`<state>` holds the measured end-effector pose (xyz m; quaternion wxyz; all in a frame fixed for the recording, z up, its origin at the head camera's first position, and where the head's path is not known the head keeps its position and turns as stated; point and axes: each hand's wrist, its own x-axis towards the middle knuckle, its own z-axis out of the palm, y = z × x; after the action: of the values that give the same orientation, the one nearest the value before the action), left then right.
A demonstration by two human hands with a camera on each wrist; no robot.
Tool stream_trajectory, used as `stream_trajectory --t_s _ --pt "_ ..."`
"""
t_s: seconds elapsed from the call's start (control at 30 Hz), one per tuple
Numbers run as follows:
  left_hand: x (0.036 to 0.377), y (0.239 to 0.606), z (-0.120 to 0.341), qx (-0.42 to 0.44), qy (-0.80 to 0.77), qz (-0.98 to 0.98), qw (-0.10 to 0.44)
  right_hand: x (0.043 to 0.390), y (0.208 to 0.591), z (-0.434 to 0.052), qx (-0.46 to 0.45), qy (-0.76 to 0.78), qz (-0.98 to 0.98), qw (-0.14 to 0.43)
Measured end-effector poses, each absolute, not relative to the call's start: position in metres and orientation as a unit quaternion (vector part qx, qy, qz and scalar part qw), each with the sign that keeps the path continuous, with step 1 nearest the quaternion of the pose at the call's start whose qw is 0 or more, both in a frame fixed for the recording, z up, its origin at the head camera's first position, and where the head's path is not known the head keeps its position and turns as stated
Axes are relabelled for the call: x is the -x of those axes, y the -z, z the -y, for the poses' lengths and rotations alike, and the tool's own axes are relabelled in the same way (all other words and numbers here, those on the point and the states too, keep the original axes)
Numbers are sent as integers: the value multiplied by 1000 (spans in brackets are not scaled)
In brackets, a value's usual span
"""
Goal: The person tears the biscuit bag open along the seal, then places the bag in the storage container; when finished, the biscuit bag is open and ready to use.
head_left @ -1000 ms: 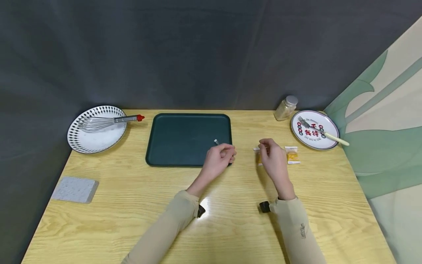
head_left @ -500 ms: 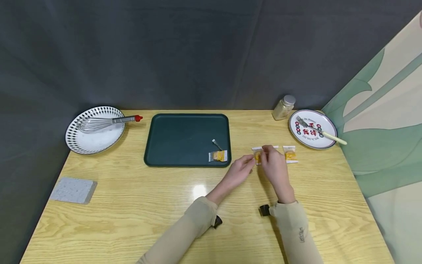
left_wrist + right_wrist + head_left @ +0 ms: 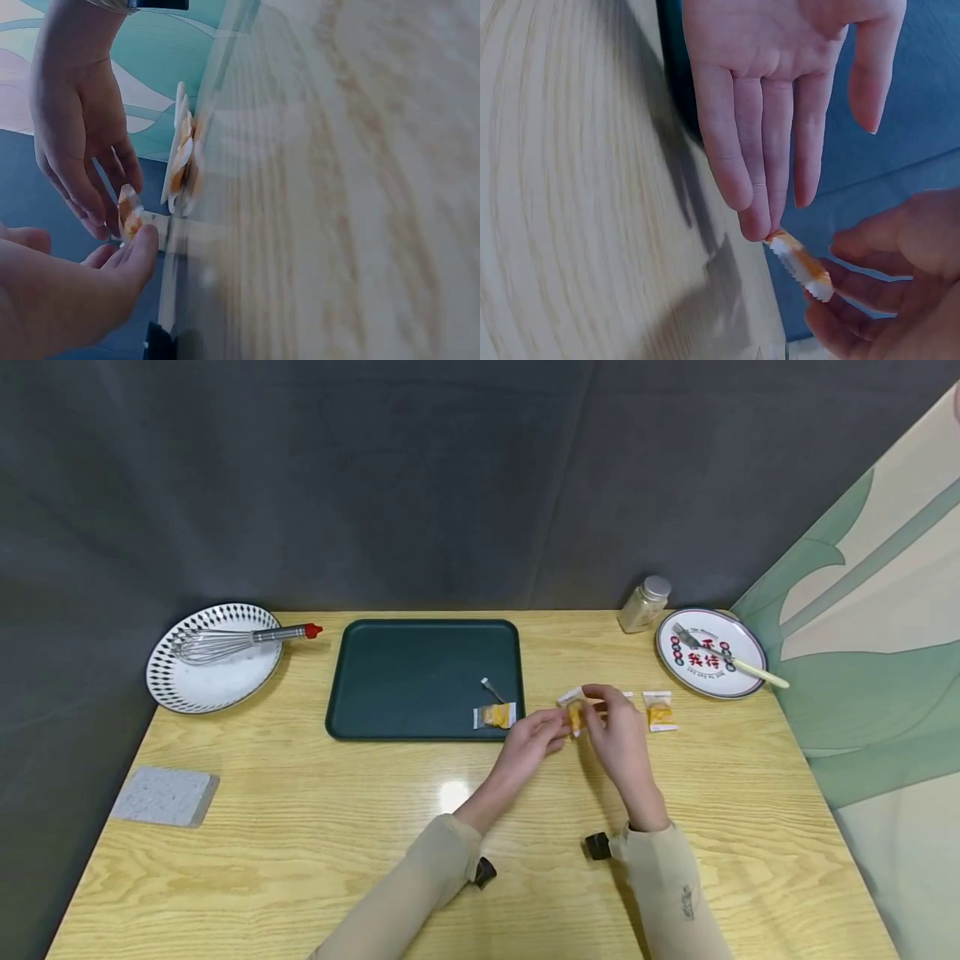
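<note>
A small clear snack packet with orange-yellow contents is up off the table, tilted, between my two hands. My right hand holds one end of it in bent fingers. My left hand reaches in from the left, palm turned up. In the right wrist view its straight fingers touch the other end of the packet. A similar packet lies in the front right corner of the dark green tray. Another packet lies right of my right hand, and a white wrapper edge shows behind that hand.
A thin grey piece with a white end lies in the tray. At the right stand a jar and a plate with a fork. To the left are a patterned plate bearing a whisk, and a grey block.
My left hand has left a packet in the tray and moved right to the right hand. The second packet has risen from the table, turned, and shifted slightly left.
</note>
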<state>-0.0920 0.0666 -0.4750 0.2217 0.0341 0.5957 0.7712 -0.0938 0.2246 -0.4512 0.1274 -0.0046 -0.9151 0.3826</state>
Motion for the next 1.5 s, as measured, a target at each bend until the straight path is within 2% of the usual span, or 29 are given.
stream_trajectory --t_s 0.2,0.43,0.67,0.87,1.2,1.5 --pt "88 470 -52 -30 -791 -584 179 93 444 -214 19 -442 890 113" --pt "90 473 -29 -36 -781 -610 131 91 443 -204 11 -521 852 48" --pt "104 472 -13 -23 -774 -626 94 80 440 -193 -17 -553 833 21" --pt "112 471 -3 -16 -772 -629 93 73 438 -181 -42 -564 825 6" --pt "112 473 4 -46 -755 -647 97 82 438 -171 -26 -566 824 8" --pt "111 475 13 -62 -755 -643 113 88 444 -170 -12 -636 771 -21"
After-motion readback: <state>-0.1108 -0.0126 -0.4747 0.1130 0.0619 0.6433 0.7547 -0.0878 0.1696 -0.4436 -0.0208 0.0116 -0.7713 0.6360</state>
